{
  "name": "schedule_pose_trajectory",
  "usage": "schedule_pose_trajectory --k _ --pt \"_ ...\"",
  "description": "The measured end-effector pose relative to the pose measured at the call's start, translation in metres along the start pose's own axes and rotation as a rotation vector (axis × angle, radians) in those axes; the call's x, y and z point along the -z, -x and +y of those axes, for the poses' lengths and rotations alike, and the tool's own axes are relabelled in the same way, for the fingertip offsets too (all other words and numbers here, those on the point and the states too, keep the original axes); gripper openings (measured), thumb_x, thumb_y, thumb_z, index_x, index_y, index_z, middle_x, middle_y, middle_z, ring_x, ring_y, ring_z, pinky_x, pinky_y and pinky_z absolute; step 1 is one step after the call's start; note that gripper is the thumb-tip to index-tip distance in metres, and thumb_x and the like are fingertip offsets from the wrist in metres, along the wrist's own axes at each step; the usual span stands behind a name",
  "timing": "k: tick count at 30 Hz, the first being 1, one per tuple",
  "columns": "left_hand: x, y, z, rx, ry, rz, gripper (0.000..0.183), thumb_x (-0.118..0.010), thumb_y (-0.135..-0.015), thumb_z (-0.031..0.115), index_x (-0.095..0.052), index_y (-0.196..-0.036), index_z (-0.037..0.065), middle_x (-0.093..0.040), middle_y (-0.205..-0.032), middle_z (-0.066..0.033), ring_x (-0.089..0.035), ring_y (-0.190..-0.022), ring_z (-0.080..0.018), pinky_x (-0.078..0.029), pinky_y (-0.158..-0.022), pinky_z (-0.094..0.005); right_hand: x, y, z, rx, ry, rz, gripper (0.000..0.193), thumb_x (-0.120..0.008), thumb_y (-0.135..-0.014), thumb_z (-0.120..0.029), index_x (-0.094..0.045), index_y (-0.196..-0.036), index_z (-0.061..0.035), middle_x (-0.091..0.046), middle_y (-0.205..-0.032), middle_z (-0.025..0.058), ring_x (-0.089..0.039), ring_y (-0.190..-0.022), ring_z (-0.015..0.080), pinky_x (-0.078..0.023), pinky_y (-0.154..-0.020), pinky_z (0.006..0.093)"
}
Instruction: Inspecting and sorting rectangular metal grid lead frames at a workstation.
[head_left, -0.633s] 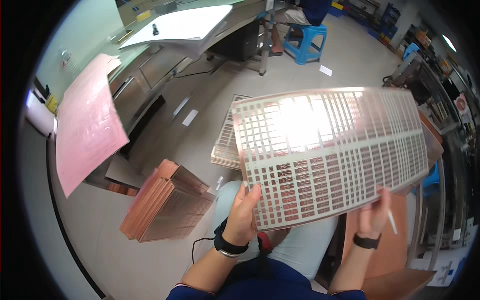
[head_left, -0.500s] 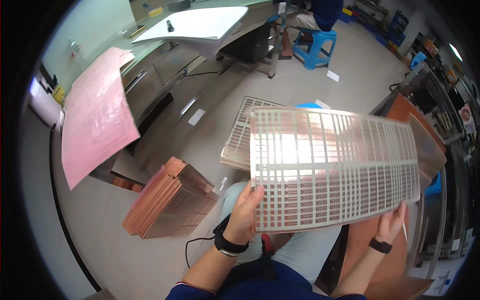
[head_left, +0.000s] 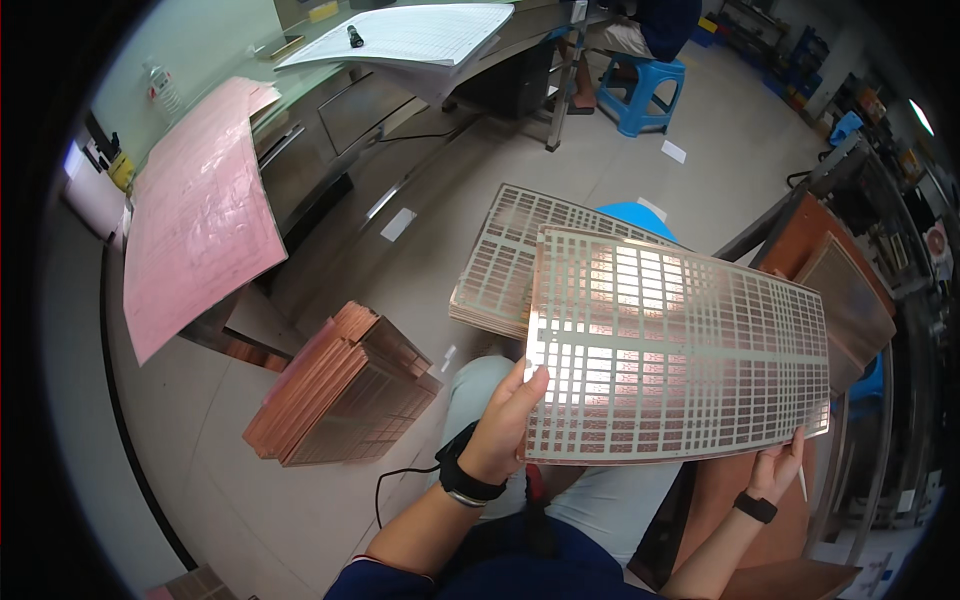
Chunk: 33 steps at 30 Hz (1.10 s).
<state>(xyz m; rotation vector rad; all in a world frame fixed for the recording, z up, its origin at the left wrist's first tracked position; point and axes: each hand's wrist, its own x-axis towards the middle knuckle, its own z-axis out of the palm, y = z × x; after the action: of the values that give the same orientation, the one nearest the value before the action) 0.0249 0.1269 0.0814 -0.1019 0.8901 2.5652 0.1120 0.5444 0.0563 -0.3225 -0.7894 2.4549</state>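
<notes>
A thin copper-coloured circuit panel (head_left: 680,350), printed with a pale grid pattern, is held in front of me over my lap. My left hand (head_left: 508,420) grips its left edge, thumb on the upper face. At the lower right corner, my right hand (head_left: 776,468) is closed on the panel, its fingers partly hidden underneath. Behind the held panel lies a stack of similar panels (head_left: 490,250), which it partly covers. Part of a blue stool (head_left: 640,216) shows beyond that stack.
On the floor at left stands a bundle of copper panels (head_left: 340,395). Pink sheets (head_left: 205,220) overhang the glass-topped desk at left. White papers (head_left: 400,38) lie on the desk. Brown boards (head_left: 835,270) lean at right. A person sits on a blue stool (head_left: 641,95) at the back.
Both hands have lowered the panel slightly, and its left edge has moved right. Its tilt has changed, so the bright glare is smaller and more of the stack behind shows.
</notes>
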Motion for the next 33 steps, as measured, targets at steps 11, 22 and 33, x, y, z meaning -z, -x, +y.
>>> schedule_pose_trajectory --k 11,22,33 --pt "0.006 0.010 0.006 -0.004 -0.087 -0.045 0.050 -0.047 -0.095 0.022 -0.028 -0.137 0.004 -0.048 -0.125 -0.0084 -0.051 -0.111 -0.0149 -0.045 -0.092 -0.0306 -0.025 0.006 0.014 -0.004 -0.034 -0.001 0.031 -0.041 -0.097 -0.021 -0.049 -0.119 0.0006 -0.056 -0.119 0.0141 -0.055 -0.108 0.0222 -0.047 -0.095 0.0370" --pt "0.006 0.018 0.011 -0.025 -0.149 -0.132 0.060 -0.054 -0.090 0.025 -0.026 -0.138 0.003 -0.046 -0.128 -0.0087 -0.047 -0.115 -0.0169 -0.039 -0.096 -0.0329 -0.031 0.013 0.018 0.033 -0.041 -0.023 0.028 -0.045 -0.096 -0.020 -0.053 -0.113 0.0004 -0.059 -0.116 0.0134 -0.058 -0.103 0.0203 -0.049 -0.091 0.0346" --pt "0.026 0.009 0.015 -0.003 -0.077 0.109 0.038 -0.041 -0.097 0.026 -0.045 -0.125 0.001 -0.056 -0.117 -0.0068 -0.053 -0.107 -0.0146 -0.043 -0.093 -0.0308 -0.016 0.016 0.023 0.061 -0.060 -0.061 0.024 -0.045 -0.096 -0.020 -0.055 -0.109 -0.0014 -0.061 -0.110 0.0098 -0.059 -0.098 0.0177 -0.049 -0.090 0.0335"
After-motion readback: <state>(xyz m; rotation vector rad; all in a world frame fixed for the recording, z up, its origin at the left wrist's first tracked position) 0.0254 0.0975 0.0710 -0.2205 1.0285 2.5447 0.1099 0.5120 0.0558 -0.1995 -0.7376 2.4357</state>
